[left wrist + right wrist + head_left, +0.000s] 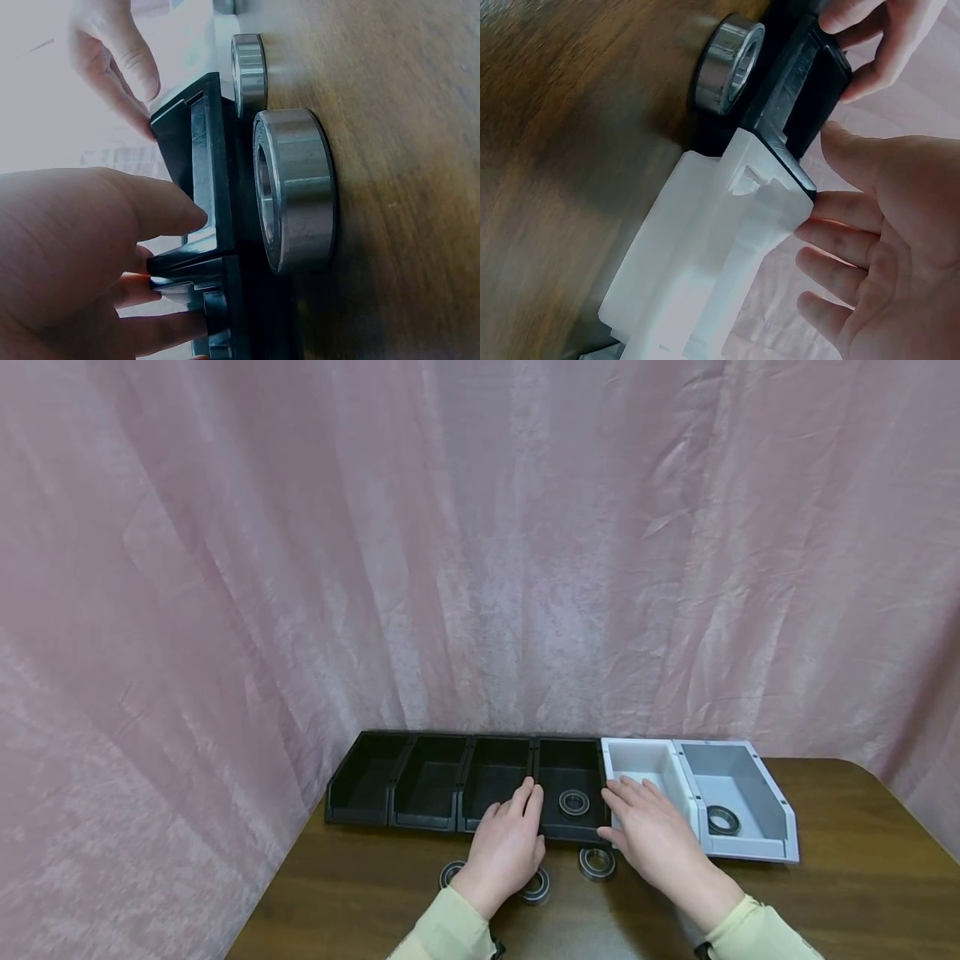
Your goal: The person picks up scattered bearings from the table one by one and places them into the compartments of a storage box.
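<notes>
My left hand point(504, 843) rests with straight fingers at the wall between two black bins. In the left wrist view its thumb lies over the front of the right-hand black bin point(202, 150), with other fingers across the wall. My right hand point(656, 835) is over the seam where that bin meets the white bin point(705, 247), fingers extended along the top edge and thumb toward the black side. A ball bearing point(573, 802) lies flat in the black bin between the hands. Neither palm holds anything.
Three bearings lie on the wooden table point(337, 893) before the bins: one point(450, 872) partly behind my left hand, one point(536, 887) beside its wrist, one point(597, 863) further right. Another bearing point(723, 820) sits in the grey bin point(783, 827). A pink curtain point(480, 568) hangs behind.
</notes>
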A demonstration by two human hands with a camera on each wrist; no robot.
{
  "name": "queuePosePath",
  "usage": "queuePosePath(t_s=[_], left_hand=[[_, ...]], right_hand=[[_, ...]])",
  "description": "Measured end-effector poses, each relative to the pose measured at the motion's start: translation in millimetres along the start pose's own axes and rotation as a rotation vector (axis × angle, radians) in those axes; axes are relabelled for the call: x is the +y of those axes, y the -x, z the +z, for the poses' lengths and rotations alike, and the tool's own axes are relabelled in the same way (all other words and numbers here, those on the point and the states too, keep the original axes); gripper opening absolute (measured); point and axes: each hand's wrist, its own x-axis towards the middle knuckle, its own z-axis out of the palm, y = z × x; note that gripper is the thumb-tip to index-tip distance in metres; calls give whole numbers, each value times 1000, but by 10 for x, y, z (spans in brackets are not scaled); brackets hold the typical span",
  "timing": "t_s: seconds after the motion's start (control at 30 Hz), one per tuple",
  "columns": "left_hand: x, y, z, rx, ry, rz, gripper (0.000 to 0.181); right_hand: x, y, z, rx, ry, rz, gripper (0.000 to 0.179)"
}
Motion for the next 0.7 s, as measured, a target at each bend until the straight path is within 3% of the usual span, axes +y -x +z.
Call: queuePosePath(t_s=[0.33,0.7], left_hand=[[-22,22,-5,16,-3,-4,72],[9,2,-34,-33,-14,-6,73]], right_hand=[[-25,-38,29,40,-45,6,45],[13,33,54,69,-37,2,41]])
